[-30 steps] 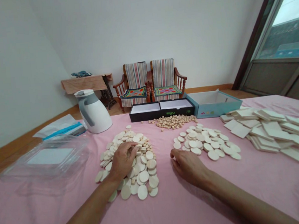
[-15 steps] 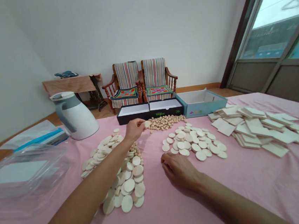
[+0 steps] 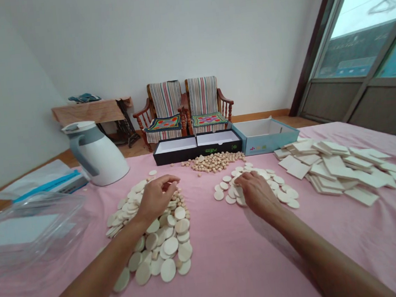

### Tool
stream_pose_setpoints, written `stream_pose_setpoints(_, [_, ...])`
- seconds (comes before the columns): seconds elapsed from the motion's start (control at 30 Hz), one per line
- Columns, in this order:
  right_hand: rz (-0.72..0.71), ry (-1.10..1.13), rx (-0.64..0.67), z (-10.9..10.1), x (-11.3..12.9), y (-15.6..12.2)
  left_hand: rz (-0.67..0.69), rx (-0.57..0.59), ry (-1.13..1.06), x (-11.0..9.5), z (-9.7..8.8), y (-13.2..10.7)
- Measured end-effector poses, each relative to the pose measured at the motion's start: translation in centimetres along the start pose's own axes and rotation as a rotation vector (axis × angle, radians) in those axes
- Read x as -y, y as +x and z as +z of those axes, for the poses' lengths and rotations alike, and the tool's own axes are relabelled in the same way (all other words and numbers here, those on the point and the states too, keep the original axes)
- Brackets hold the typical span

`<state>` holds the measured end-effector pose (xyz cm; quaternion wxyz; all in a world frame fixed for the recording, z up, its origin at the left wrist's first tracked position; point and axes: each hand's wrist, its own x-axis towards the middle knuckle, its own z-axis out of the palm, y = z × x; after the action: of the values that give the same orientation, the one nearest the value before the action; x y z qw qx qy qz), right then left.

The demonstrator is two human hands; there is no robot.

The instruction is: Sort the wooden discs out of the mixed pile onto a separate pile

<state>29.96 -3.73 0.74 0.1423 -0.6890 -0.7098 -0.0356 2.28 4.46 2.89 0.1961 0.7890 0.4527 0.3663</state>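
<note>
My left hand [image 3: 158, 196] hovers over the back of the left pile, its thumb and fingers apart with nothing seen between them. Beneath it spread round wooden discs [image 3: 170, 246], with small wooden pieces among them along the right side. My right hand [image 3: 256, 190] reaches onto a second heap of wooden discs [image 3: 292, 193], fingertips pressed together at its left part. What those fingertips hold, if anything, is hidden. Between and beyond both hands lies a pile of small wooden cubes or beads [image 3: 216, 163].
Behind the small pieces stand a black box [image 3: 174, 157] and a light-blue box [image 3: 271, 144]. Square wooden tiles [image 3: 336, 168] are heaped right. At left are a white jug [image 3: 103, 160], a clear plastic container [image 3: 35, 239] and a blue-white box [image 3: 52, 185]. Pink cloth [image 3: 223, 267] covers the surface.
My left hand has drawn back from the small pieces toward the left pile, without the disc it held. My right hand has moved forward and right onto the disc heap.
</note>
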Motion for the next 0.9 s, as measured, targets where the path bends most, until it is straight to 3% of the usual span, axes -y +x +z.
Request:
stream_pose_setpoints(0.13, [0.020, -0.040, 0.015, 0.3, -0.4, 0.2, -0.016, -0.076, 0.036, 0.9, -1.7, -2.1])
stream_pose_setpoints(0.4, [0.019, -0.059, 0.028, 0.4, 0.3, 0.0, -0.026, -0.186, 0.090, 3.0, -2.4, -3.5])
stream_pose_setpoints(0.67, [-0.078, 0.021, 0.034, 0.8, 0.4, 0.0, 0.068, -0.184, 0.213, 3.5, -2.4, -3.8])
stream_pose_setpoints(0.9, [-0.267, 0.026, 0.089, 1.0, 0.4, 0.3, 0.110, -0.155, 0.214, 3.1, -2.4, -4.0])
